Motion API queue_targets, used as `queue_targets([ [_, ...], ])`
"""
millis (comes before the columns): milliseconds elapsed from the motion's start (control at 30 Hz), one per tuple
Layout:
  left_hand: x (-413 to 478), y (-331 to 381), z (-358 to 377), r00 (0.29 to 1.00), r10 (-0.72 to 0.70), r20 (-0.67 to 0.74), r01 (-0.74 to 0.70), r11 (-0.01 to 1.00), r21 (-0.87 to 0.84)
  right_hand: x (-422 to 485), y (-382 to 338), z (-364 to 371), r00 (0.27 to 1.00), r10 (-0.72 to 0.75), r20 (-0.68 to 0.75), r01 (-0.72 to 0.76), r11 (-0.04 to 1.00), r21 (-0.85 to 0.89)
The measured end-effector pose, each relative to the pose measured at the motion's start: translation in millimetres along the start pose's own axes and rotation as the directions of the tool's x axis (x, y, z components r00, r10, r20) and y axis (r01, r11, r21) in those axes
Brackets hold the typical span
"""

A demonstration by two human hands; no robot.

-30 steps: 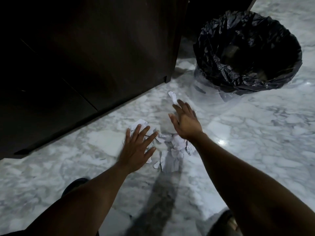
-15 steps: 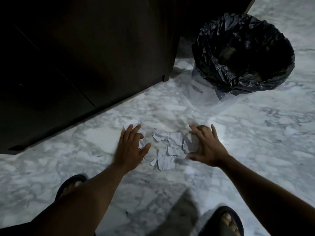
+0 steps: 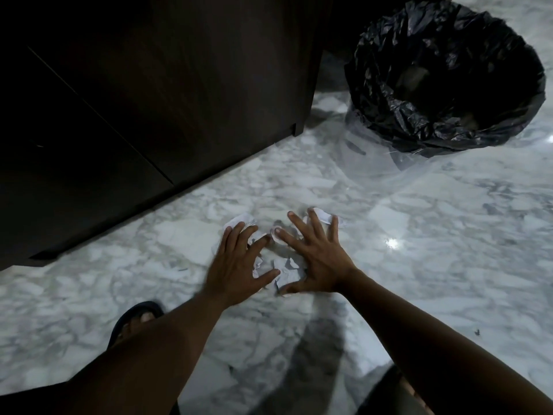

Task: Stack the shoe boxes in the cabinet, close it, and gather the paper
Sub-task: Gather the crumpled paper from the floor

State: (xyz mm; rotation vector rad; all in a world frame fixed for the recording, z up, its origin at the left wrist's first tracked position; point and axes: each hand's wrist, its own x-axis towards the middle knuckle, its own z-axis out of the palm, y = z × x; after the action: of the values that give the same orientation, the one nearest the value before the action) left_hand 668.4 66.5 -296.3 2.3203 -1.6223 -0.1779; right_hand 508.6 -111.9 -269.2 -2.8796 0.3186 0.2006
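Several torn white paper scraps (image 3: pixel 286 271) lie in a small heap on the marble floor. My left hand (image 3: pixel 236 265) rests flat on the heap's left side, fingers spread. My right hand (image 3: pixel 317 259) presses flat on its right side, fingers spread over more scraps. Both palms cover part of the paper, and one scrap (image 3: pixel 241 219) pokes out beyond the left fingertips. The dark wooden cabinet (image 3: pixel 167 94) stands shut at the upper left. No shoe boxes are in sight.
A bin lined with a black plastic bag (image 3: pixel 443 76) stands at the upper right, beside the cabinet's corner. A clear plastic sheet (image 3: pixel 398 163) lies at its base. My sandalled left foot (image 3: pixel 136 322) is on the floor near the left arm.
Both hands have slid inward across the floor, pushing the scattered scraps together. The gap between the hands has narrowed and the heap is tighter.
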Motion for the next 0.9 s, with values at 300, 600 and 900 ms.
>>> queue_targets([
  [300, -1.2, -3.1, -0.2, 1.000, 0.019, -0.015, -0.019, 0.999, -0.030, 2.3, -0.3, 18.4, 0.942, 0.061, -0.329, -0.016, 0.990, 0.139],
  [600, -5.0, 1.6, 6.5, 0.993, 0.001, -0.121, -0.012, 0.996, -0.091, 0.2, 0.7, 37.7, 0.947, 0.166, -0.276, -0.059, 0.932, 0.359],
  [900, -7.4, 11.2, 7.8, 0.993, -0.047, -0.107, 0.055, 0.995, 0.078, 4.1, -3.9, 28.5, 0.926, 0.220, -0.307, -0.174, 0.970, 0.170],
])
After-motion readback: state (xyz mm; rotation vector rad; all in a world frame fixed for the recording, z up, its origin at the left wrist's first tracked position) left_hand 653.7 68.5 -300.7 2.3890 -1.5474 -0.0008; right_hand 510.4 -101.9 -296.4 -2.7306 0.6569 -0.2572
